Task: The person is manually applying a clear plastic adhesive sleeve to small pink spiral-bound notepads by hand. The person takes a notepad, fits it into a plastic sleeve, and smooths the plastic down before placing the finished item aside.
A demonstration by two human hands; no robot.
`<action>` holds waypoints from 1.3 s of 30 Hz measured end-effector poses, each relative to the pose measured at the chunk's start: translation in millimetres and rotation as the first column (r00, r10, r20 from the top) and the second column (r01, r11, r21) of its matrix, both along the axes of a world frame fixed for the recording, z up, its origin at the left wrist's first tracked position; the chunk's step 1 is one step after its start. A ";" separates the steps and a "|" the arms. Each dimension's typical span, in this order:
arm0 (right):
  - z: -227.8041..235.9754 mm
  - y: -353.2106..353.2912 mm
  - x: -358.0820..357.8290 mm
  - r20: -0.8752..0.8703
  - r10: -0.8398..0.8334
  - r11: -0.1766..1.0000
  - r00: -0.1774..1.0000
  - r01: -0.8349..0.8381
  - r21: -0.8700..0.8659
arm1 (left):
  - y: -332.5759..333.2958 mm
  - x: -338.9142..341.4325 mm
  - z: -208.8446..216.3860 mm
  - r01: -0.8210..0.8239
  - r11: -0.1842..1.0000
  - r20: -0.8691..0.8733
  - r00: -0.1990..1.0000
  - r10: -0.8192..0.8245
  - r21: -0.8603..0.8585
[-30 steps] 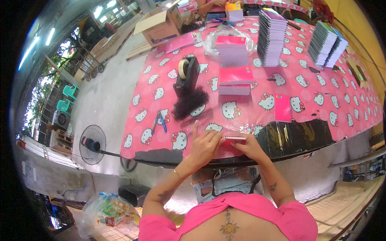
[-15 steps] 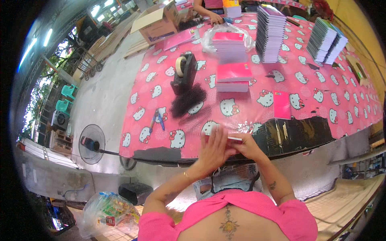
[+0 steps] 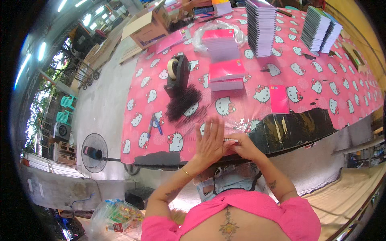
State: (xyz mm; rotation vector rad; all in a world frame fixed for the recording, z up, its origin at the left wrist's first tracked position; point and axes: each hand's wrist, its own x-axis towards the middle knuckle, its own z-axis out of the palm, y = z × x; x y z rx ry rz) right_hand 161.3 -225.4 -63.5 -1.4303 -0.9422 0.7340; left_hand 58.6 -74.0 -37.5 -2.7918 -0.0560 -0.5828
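The person's left hand (image 3: 210, 141) is lying flat with its fingers stretched out and pointing away across the desk (image 3: 250, 105), its palm facing down and not clasping anything; its thumb side is resting against the right hand (image 3: 243, 148), which is grasping a small notebook (image 3: 231, 140) by its near right end; the notebook is sitting between the two hands, just above the front edge of the desk, and is showing only a pale, narrow edge, the rest being hidden by the fingers.

Beyond the left hand, a tangle of black coils (image 3: 183, 103) is spreading over the pink patterned cover, and a black tape dispenser (image 3: 183, 72) is standing just behind it; to the left of the coils, a slim blue forked tool (image 3: 155, 125) is lying, too small to tell exactly.

A single pink notebook (image 3: 279, 99) is lying flat to the right, close to a torn black patch (image 3: 295, 129) along the front edge; straight ahead, a short pile of pink notebooks (image 3: 226, 71) is standing in front of another pile (image 3: 219, 37), around which clear plastic (image 3: 198, 40) is bunching; a tall stack of spiral notebooks (image 3: 260, 34) is rising behind and to the right.
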 end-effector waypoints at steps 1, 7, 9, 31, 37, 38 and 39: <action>15.3 -0.5 -0.4 -0.093 0.036 0.999 0.995 -0.039 -0.026 | -2.9 -5.7 -12.4 0.082 0.995 -0.025 0.996 -0.084 -0.053; 6.3 2.1 -1.8 0.068 0.006 0.998 0.998 -0.009 0.055 | -16.8 -23.9 -22.4 0.141 0.965 -0.044 0.987 -0.154 -0.220; 3.1 6.0 -1.8 0.015 0.014 0.996 1.000 -0.015 0.087 | -20.6 -18.0 -2.2 0.105 0.947 -0.046 0.991 -0.125 -0.302; 34.7 -38.3 43.3 -0.086 0.050 0.998 0.995 -0.054 -0.035 | -22.0 -10.7 31.8 0.286 0.764 0.247 0.954 -0.170 -0.579; 43.0 -32.5 36.3 0.162 0.046 0.999 0.986 -0.045 -0.005 | -21.6 -13.5 33.3 0.290 0.758 0.221 0.955 -0.196 -0.584; 44.5 -30.8 31.6 0.298 -0.032 0.999 0.954 0.040 -0.023 | -22.4 -13.6 32.7 0.296 0.761 0.213 0.954 -0.209 -0.578; 46.0 -28.7 25.6 0.432 -0.106 0.991 0.896 0.131 -0.029 | -25.4 -13.0 34.0 0.302 0.762 0.225 0.952 -0.208 -0.573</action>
